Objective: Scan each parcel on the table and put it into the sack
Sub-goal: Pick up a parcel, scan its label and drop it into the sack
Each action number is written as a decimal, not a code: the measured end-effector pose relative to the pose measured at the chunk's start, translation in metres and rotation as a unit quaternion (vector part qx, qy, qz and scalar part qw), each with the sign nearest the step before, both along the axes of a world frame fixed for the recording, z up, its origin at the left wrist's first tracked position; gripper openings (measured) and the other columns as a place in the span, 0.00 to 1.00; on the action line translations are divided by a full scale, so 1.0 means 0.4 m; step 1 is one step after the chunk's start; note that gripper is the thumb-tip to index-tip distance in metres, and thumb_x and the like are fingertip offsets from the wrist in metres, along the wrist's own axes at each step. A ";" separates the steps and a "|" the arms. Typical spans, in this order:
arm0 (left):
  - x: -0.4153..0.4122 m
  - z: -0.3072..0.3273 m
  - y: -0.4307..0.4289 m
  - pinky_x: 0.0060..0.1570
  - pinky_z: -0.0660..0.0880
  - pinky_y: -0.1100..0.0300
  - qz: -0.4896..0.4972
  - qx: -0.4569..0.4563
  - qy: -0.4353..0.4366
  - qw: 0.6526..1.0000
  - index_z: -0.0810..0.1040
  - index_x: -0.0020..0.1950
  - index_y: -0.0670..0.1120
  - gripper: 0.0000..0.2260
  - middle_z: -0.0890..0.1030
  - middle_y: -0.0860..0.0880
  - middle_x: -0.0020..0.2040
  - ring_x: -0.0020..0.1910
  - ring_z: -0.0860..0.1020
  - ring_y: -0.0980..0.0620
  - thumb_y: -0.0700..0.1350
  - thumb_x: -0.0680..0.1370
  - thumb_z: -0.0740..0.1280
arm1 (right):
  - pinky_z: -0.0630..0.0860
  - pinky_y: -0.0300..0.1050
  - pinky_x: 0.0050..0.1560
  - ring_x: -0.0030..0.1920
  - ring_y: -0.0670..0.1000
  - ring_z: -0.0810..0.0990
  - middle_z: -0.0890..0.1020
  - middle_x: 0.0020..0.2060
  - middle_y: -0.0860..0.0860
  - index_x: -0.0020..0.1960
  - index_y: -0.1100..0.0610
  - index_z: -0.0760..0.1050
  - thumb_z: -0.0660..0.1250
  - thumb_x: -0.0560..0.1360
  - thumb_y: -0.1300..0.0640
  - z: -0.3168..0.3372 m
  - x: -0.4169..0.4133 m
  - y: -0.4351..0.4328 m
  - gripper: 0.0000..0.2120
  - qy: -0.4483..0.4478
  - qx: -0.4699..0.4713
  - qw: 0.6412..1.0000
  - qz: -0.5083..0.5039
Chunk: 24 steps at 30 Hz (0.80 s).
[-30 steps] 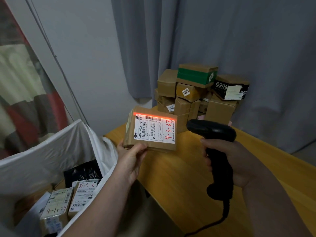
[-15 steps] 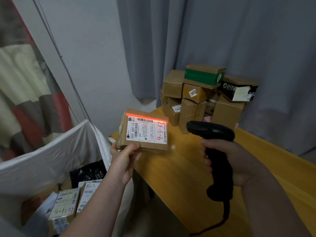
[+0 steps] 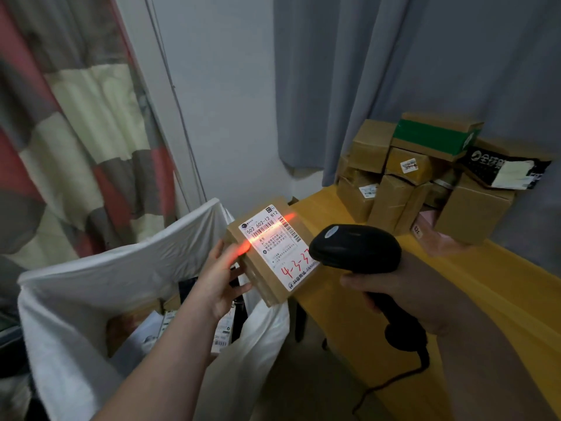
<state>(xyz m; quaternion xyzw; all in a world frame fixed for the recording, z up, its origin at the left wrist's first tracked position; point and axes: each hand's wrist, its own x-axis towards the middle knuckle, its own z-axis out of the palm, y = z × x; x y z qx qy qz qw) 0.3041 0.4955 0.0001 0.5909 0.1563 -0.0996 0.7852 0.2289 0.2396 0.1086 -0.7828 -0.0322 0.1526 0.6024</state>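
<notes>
As a red scan line falls across its white label (image 3: 274, 249), a small brown parcel (image 3: 261, 279) sits tilted in a person's left hand (image 3: 219, 282), the thumb curled against its near edge and the fingers behind its left side, where the red light spills onto them. The parcel is held in the air over the right rim of a white sack (image 3: 121, 268), just beside the corner of a yellow wooden table (image 3: 485, 299). Red handwritten figures mark the lower part of the label. The right hand (image 3: 406, 288) is wrapped firmly round the handle of a black scanner (image 3: 355, 247), whose head points at the parcel from close by and overlaps the label's right edge; its cable (image 3: 391, 387) trails down towards the floor. Inside the open sack lie what appear to be more labelled packages (image 3: 224, 331), though the arm hides much of them. At the far end of the table, a stack of cardboard boxes (image 3: 394, 196) stands against a grey curtain (image 3: 425, 71), one banded in green (image 3: 431, 138), another in black wrapping (image 3: 504, 170). A checked curtain (image 3: 60, 117) hangs behind the sack.
</notes>
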 end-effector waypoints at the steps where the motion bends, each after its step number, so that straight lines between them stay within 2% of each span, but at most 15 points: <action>1: -0.002 0.000 0.014 0.50 0.76 0.46 -0.001 0.003 0.002 1.000 0.72 0.66 0.57 0.33 0.82 0.47 0.59 0.60 0.77 0.45 0.55 0.63 0.78 | 0.72 0.40 0.32 0.28 0.48 0.74 0.74 0.25 0.51 0.51 0.46 0.80 0.72 0.71 0.61 0.002 0.000 0.012 0.12 -0.002 0.003 1.000 0.001; 5: 0.001 -0.015 0.063 0.47 0.76 0.48 0.001 0.012 -0.002 1.000 0.73 0.66 0.58 0.23 0.82 0.47 0.58 0.59 0.77 0.45 0.51 0.72 0.72 | 0.72 0.40 0.31 0.28 0.49 0.73 0.73 0.25 0.52 0.52 0.45 0.80 0.72 0.72 0.61 0.001 0.005 0.049 0.14 -0.001 0.002 1.000 0.010; 9: 0.000 -0.028 0.094 0.48 0.75 0.47 0.010 0.015 0.000 1.000 0.72 0.67 0.57 0.25 0.82 0.48 0.56 0.58 0.78 0.45 0.51 0.70 0.72 | 0.72 0.39 0.32 0.28 0.47 0.74 0.74 0.25 0.50 0.52 0.39 0.77 0.72 0.72 0.61 -0.006 0.005 0.073 0.17 0.005 -0.011 1.000 0.017; 12: -0.001 -0.041 0.126 0.47 0.75 0.48 0.029 0.016 -0.004 0.999 0.75 0.63 0.56 0.17 0.83 0.47 0.53 0.57 0.79 0.44 0.49 0.74 0.69 | 0.72 0.41 0.33 0.28 0.48 0.74 0.74 0.25 0.51 0.49 0.41 0.77 0.72 0.73 0.60 -0.020 0.009 0.089 0.14 0.007 -0.009 1.000 0.005; 15: -0.007 -0.059 0.175 0.45 0.77 0.50 0.071 0.016 0.005 0.997 0.74 0.64 0.52 0.17 0.83 0.46 0.51 0.53 0.80 0.44 0.48 0.75 0.69 | 0.71 0.42 0.32 0.29 0.50 0.74 0.74 0.26 0.53 0.49 0.53 0.79 0.72 0.73 0.60 -0.043 0.021 0.117 0.06 0.025 -0.016 1.000 0.002; 17: -0.015 -0.074 0.218 0.43 0.75 0.52 0.103 0.020 0.012 0.994 0.73 0.65 0.51 0.19 0.82 0.48 0.48 0.49 0.79 0.46 0.49 0.74 0.69 | 0.71 0.43 0.32 0.29 0.50 0.74 0.74 0.27 0.54 0.51 0.58 0.79 0.72 0.73 0.59 -0.069 0.030 0.143 0.08 0.051 -0.028 0.998 0.007; 20: -0.026 -0.111 0.298 0.42 0.73 0.53 0.160 0.026 0.040 0.986 0.67 0.72 0.51 0.33 0.80 0.49 0.49 0.48 0.77 0.48 0.52 0.69 0.72 | 0.72 0.45 0.34 0.28 0.50 0.75 0.75 0.26 0.53 0.48 0.60 0.80 0.73 0.72 0.58 -0.110 0.041 0.198 0.07 0.086 -0.049 0.995 0.025; 22: -0.038 -0.134 0.348 0.42 0.72 0.53 0.202 0.038 0.061 0.977 0.67 0.71 0.51 0.30 0.80 0.47 0.51 0.47 0.77 0.49 0.50 0.71 0.72 | 0.72 0.44 0.34 0.28 0.48 0.76 0.76 0.26 0.52 0.47 0.58 0.79 0.73 0.72 0.58 -0.135 0.046 0.239 0.06 0.103 -0.059 0.992 0.032; 24: -0.052 -0.155 0.390 0.41 0.72 0.55 0.256 0.040 0.086 0.962 0.71 0.67 0.49 0.25 0.81 0.43 0.54 0.42 0.77 0.50 0.49 0.71 0.72 | 0.72 0.41 0.31 0.26 0.46 0.76 0.76 0.26 0.50 0.48 0.55 0.79 0.73 0.72 0.59 -0.157 0.049 0.279 0.06 0.118 -0.056 0.991 0.030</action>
